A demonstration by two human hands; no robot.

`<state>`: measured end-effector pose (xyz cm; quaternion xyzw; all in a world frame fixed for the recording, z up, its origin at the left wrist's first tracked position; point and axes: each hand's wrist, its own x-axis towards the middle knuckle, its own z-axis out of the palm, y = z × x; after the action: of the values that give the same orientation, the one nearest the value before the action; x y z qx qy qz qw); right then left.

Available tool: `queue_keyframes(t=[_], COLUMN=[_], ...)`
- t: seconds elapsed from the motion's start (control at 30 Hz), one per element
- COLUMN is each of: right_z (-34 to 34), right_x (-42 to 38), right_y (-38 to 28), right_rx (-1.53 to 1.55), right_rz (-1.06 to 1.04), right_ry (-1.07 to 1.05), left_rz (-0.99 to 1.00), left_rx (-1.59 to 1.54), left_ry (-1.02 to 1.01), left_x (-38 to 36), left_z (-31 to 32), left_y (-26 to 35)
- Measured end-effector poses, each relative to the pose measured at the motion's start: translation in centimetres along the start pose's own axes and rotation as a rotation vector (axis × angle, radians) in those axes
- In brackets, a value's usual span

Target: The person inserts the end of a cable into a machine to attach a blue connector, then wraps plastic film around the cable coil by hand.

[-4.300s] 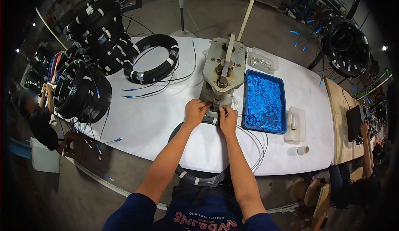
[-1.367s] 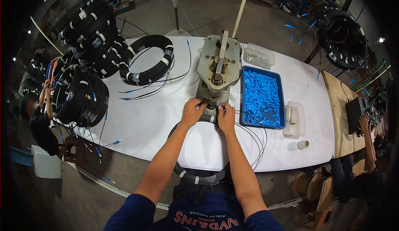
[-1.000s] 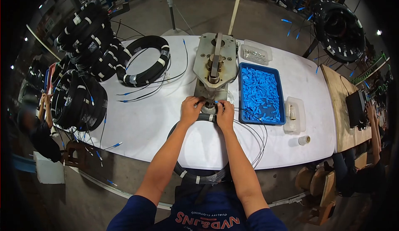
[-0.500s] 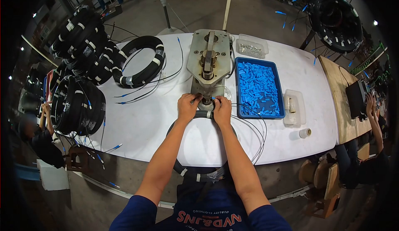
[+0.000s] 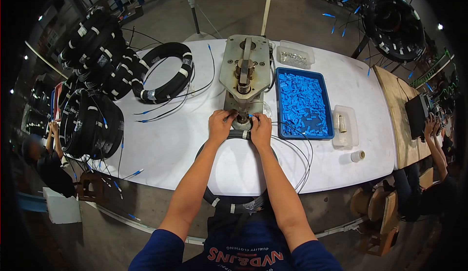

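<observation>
A metal bench press (image 5: 245, 71) stands at the middle of the white table. At its base, my left hand (image 5: 221, 124) is closed, its fingertips pinched at the left of the press tip; what they hold is too small to name. My right hand (image 5: 261, 125) is pinched on the other side of the tip, on a small blue connector (image 5: 252, 116). A black cable coil (image 5: 234, 206) with white bands lies between my forearms, from just below the press over the table's front edge. Thin black cables loop to the right of my right hand.
Right of the press are a blue tray (image 5: 333, 135) of blue connectors, clear plastic boxes (image 5: 352, 125) and a white roll (image 5: 358, 156). Black cable coils (image 5: 92, 125) are piled at the left. Co-workers are at both sides, one with hands (image 5: 431, 126) at a black device (image 5: 418, 116).
The hands of the co-worker at the far right have shifted slightly down and left. My own hands have hardly moved.
</observation>
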<state>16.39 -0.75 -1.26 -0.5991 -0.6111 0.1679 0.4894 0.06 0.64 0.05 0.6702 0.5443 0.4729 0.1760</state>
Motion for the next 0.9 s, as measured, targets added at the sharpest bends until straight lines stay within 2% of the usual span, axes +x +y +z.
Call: queue_keyframes(t=[0.9], right_z=[-0.08], right_x=[0.09], right_y=[0.04], right_rx=[0.02], right_rz=[0.03], right_ry=[-0.012], left_rz=[-0.027], left_rx=[0.039], left_ry=[-0.002], left_x=[-0.03], left_z=[0.4], left_y=[-0.68])
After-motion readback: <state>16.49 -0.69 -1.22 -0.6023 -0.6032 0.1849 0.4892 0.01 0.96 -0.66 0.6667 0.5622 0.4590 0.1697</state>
